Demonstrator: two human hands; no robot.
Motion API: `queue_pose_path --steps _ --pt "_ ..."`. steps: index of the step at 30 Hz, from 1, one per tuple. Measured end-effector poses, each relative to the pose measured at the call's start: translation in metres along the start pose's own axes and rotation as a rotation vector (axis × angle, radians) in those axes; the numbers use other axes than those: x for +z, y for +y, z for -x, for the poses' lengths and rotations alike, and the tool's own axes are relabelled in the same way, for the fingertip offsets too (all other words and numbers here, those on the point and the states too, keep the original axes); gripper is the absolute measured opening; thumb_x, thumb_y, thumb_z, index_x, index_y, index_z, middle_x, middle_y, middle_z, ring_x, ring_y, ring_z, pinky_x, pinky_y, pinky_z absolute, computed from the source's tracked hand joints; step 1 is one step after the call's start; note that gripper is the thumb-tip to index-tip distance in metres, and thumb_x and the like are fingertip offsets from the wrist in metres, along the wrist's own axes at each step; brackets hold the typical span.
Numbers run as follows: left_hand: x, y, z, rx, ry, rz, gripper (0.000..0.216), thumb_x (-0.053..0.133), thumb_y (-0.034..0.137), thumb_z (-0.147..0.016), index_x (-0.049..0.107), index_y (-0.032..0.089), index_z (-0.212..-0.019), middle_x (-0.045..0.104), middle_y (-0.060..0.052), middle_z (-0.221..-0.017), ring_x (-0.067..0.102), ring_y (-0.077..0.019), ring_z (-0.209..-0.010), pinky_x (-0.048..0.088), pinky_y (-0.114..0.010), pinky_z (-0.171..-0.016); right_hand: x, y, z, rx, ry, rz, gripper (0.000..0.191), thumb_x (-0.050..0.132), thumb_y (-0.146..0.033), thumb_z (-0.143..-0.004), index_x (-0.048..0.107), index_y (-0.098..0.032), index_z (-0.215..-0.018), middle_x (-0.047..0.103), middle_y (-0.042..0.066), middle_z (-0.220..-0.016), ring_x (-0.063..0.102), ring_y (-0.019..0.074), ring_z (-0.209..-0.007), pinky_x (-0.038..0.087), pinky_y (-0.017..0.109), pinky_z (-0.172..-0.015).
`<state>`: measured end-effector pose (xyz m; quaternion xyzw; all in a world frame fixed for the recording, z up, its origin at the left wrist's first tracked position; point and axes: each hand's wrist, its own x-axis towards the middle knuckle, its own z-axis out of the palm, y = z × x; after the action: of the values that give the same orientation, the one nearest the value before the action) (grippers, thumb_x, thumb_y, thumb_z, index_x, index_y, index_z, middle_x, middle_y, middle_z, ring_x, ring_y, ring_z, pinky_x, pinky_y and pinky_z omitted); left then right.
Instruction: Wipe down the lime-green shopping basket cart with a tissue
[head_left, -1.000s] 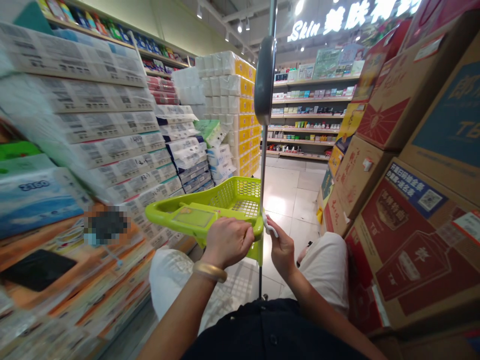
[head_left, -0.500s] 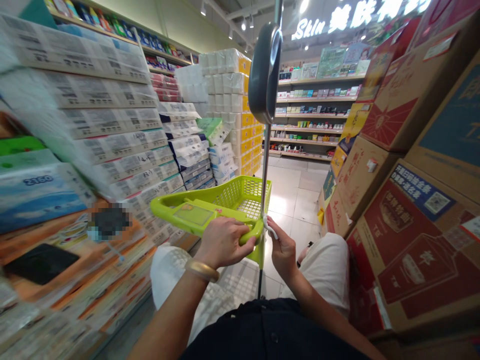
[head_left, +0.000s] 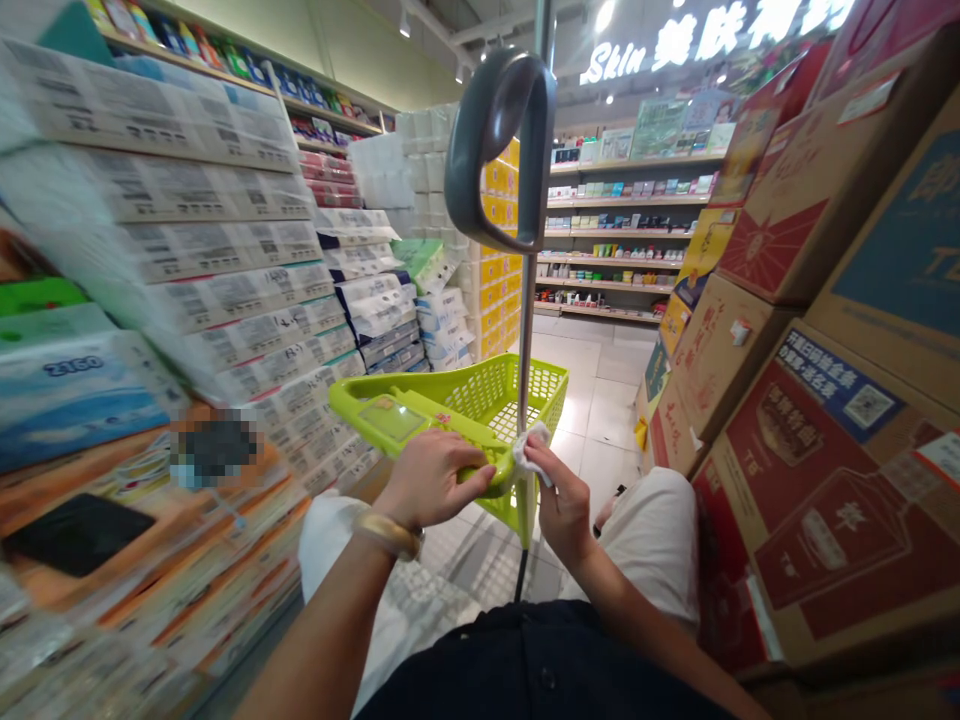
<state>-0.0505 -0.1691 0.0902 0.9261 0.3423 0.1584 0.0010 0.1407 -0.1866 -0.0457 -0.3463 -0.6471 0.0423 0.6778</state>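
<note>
A lime-green plastic shopping basket [head_left: 450, 385] with a lattice wall stands tilted before my knees, beside a metal pole topped by a dark grey loop handle [head_left: 469, 150]. My left hand [head_left: 439, 475], a gold bangle at its wrist, is wrapped round the basket's near rim. In the fingers of my right hand [head_left: 562, 500] is a crumpled white cloth or tissue [head_left: 533, 452], pressed against the rim's corner by the pole. The fingertips behind the cloth are partly hidden.
Stacked cardboard cartons [head_left: 817, 480] rise close on my right. Wrapped tissue packs [head_left: 225, 240] are piled on my left, with a black phone [head_left: 79, 533] lying on lower packs. Beyond the tiled floor [head_left: 592, 385] stand product shelves [head_left: 615, 230].
The basket and pole have turned, so the loop handle now shows its opening. My right hand has shifted slightly, and more of the white cloth is visible over the rim's corner.
</note>
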Motion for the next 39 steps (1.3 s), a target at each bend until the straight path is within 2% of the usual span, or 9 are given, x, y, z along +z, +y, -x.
queue_pose_path --steps 3,6,10,14,21,26,30,35,39 --pt "-0.007 -0.001 -0.005 -0.085 -0.017 0.056 0.046 0.035 0.047 -0.094 0.073 0.022 -0.083 0.075 -0.003 -0.086 0.066 -0.0187 -0.084 0.044 -0.03 -0.08 0.0 -0.006 0.002 -0.083 -0.102 -0.027 0.04 0.048 -0.014 -0.096 0.062 -0.03 -0.13 0.064 0.006 -0.132 0.057 0.0228 -0.127 0.048 0.044 -0.11" --pt "-0.011 0.005 -0.009 -0.229 0.011 0.093 0.04 0.043 0.048 -0.092 0.073 0.024 -0.1 0.076 -0.003 -0.101 0.067 -0.0204 -0.099 0.046 -0.031 -0.092 -0.003 0.008 0.0 -0.025 -0.088 0.0 0.037 0.048 -0.015 -0.096 0.065 -0.028 -0.126 0.066 0.006 -0.13 0.059 0.0224 -0.125 0.048 0.044 -0.109" --pt "-0.009 0.02 -0.02 -0.389 -0.022 0.034 0.041 0.051 0.046 -0.089 0.068 0.022 -0.117 0.074 -0.005 -0.112 0.067 -0.0238 -0.106 0.048 -0.033 -0.093 -0.002 0.027 -0.007 0.156 -0.001 0.077 0.035 0.048 -0.017 -0.094 0.068 -0.025 -0.121 0.069 0.006 -0.125 0.063 0.0219 -0.121 0.048 0.044 -0.109" --pt "0.001 0.026 -0.03 -0.488 -0.07 -0.024 0.039 0.051 0.044 -0.089 0.065 0.023 -0.119 0.073 -0.006 -0.115 0.066 -0.0259 -0.111 0.049 -0.035 -0.093 0.003 0.022 -0.012 0.1 -0.142 0.014 0.043 0.045 -0.012 -0.092 0.063 -0.027 -0.129 0.065 0.004 -0.132 0.058 0.0197 -0.127 0.043 0.042 -0.113" --pt "0.011 0.013 -0.026 -0.42 -0.11 -0.205 0.04 0.051 0.046 -0.09 0.06 0.027 -0.125 0.072 -0.006 -0.116 0.066 -0.0281 -0.106 0.049 -0.037 -0.085 0.004 0.037 -0.027 0.201 -0.108 0.16 0.038 0.047 -0.012 -0.088 0.072 -0.026 -0.114 0.073 0.005 -0.118 0.065 0.0218 -0.118 0.05 0.042 -0.106" --pt "0.007 0.014 -0.019 -0.411 -0.102 -0.209 0.042 0.051 0.048 -0.09 0.059 0.03 -0.127 0.072 -0.006 -0.116 0.066 -0.0273 -0.105 0.048 -0.035 -0.084 0.01 0.03 -0.035 0.043 -0.26 0.08 0.05 0.043 -0.004 -0.086 0.066 -0.027 -0.123 0.069 0.004 -0.126 0.059 0.0193 -0.125 0.046 0.043 -0.11" --pt "0.005 0.02 -0.012 -0.404 -0.101 -0.18 0.041 0.052 0.047 -0.09 0.058 0.032 -0.128 0.072 -0.005 -0.115 0.067 -0.027 -0.103 0.048 -0.034 -0.082 0.001 0.03 -0.036 0.051 -0.212 0.177 0.045 0.043 -0.005 -0.086 0.071 -0.026 -0.115 0.074 0.005 -0.115 0.063 0.0215 -0.119 0.049 0.046 -0.107" --pt "0.002 0.026 -0.001 -0.433 -0.112 -0.175 0.039 0.053 0.048 -0.088 0.062 0.032 -0.122 0.075 -0.005 -0.105 0.07 -0.0263 -0.093 0.048 -0.033 -0.076 0.002 0.006 -0.03 -0.01 -0.295 0.078 0.046 0.044 -0.009 -0.09 0.065 -0.03 -0.125 0.07 0.004 -0.123 0.061 0.0203 -0.121 0.049 0.044 -0.106" --pt "-0.001 0.026 0.005 -0.424 -0.142 -0.189 0.039 0.055 0.05 -0.087 0.064 0.033 -0.12 0.076 -0.004 -0.1 0.071 -0.0251 -0.088 0.048 -0.031 -0.074 0.006 -0.016 -0.025 0.007 -0.283 0.06 0.04 0.048 -0.015 -0.092 0.063 -0.028 -0.127 0.067 0.008 -0.122 0.062 0.021 -0.117 0.052 0.041 -0.102"
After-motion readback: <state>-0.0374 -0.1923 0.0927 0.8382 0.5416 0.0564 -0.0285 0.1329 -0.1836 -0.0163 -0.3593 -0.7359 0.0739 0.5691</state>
